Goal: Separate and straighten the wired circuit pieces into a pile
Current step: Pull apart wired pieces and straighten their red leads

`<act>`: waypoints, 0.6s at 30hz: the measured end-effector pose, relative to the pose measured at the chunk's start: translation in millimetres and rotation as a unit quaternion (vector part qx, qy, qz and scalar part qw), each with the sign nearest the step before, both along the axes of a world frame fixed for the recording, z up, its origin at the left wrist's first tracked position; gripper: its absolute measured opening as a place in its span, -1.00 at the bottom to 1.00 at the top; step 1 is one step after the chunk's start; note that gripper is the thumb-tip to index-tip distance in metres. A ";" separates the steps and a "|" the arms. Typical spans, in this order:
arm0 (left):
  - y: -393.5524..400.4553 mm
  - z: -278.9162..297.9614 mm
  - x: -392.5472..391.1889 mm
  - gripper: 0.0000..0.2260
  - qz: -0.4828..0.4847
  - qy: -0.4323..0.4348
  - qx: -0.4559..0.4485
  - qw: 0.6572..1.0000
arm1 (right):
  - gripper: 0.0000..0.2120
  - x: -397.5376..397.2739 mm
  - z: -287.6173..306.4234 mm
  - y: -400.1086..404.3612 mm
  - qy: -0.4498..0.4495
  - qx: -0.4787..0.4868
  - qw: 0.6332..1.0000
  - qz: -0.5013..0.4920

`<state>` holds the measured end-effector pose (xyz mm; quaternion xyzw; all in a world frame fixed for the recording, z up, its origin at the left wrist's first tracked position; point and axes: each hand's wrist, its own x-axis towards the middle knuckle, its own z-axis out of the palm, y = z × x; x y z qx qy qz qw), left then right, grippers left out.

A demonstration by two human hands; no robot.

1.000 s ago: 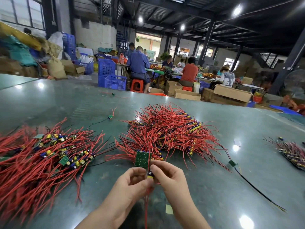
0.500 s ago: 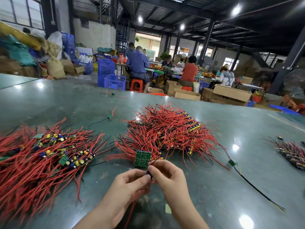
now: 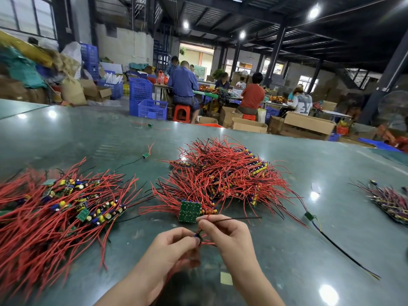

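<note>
Change: since a second ago my right hand [image 3: 229, 234] has drawn a black wire [image 3: 238, 218] out sideways; before, both hands were bunched together.
Left hand [image 3: 174, 248]: fingers curled, pinching the small circuit piece [image 3: 197, 234].
Right hand: thumb and forefinger pinch the wire.
Location: piece held above the table [image 3: 287, 250], just in front of the tangled heap [image 3: 220, 175]; sorted pile [image 3: 55, 208] lies left.
Handling: light, limp wires, likely fragile joints; I'd grip beside the board.

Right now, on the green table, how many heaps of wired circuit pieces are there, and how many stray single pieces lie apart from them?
Heaps of wired circuit pieces: 3 (left heap, middle heap, right-edge heap)
Stray single pieces: 3 ()
Total: 6
</note>
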<state>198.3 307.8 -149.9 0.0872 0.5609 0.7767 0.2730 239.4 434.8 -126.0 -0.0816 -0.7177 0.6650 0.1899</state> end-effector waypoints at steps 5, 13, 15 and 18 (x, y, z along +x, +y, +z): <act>0.2 7.5 2.8 -0.77 -0.047 0.000 -0.063 0.997 | -0.79 -0.6 -1.4 -1.9 0.007 -0.015 1.000 0.024; -6.5 9.8 -3.5 -0.67 -0.011 0.049 -0.091 0.995 | -0.83 -3.7 -8.7 -0.9 -0.049 -0.264 0.961 0.064; -10.2 11.3 -6.5 -0.64 0.009 0.072 -0.108 0.991 | -0.83 -4.2 -6.7 5.5 -0.045 -0.203 0.978 0.030; -16.0 13.1 -10.6 -0.60 0.015 0.208 -0.158 0.965 | -0.81 -3.3 -1.5 14.3 -0.052 -0.183 0.980 0.064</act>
